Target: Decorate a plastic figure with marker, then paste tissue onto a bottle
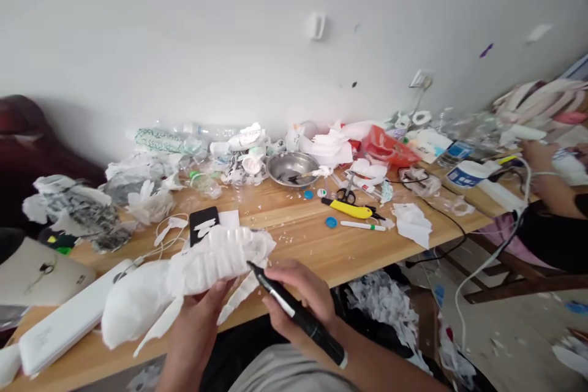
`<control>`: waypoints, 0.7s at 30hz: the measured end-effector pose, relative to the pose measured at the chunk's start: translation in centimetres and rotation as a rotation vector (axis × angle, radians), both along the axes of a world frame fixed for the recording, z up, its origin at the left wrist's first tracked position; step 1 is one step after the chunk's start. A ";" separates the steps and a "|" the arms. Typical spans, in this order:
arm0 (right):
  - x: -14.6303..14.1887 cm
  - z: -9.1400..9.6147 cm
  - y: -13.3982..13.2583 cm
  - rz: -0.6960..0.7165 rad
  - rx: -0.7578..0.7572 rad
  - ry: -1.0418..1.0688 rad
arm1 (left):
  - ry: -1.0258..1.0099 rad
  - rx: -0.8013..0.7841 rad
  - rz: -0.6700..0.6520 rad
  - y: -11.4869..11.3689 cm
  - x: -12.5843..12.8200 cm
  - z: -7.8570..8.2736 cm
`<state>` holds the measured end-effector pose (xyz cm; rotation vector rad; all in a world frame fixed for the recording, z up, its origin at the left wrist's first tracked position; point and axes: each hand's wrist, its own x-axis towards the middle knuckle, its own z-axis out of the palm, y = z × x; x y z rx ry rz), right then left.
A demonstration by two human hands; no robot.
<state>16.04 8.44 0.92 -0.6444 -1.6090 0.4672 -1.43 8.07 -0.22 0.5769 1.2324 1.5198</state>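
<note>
Leftmost, a long white case lies near the front-left corner of the worktop. Next, the left hand, partly closed, grips a white papery bundle from below, over the front edge; the right hand pinches a black marker, its tip close to the bundle's right end.

There are two blue caps, one bowl, one yellow cutter, one black marker.

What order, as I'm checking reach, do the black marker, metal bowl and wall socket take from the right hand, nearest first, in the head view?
1. Black marker: held in the right hand.
2. Metal bowl: straight ahead.
3. Wall socket: high, back right.
</note>
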 end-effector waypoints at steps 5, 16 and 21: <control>0.2 -0.5 -0.7 -0.053 0.139 -0.098 | -0.077 0.051 -0.056 -0.5 1.0 0.2; -0.8 0.2 -1.2 -0.089 0.251 -0.195 | -0.053 0.079 -0.007 -2.1 3.4 -0.4; -0.7 0.2 -1.0 -0.139 0.282 -0.224 | -0.043 0.117 -0.025 -2.5 3.3 -1.5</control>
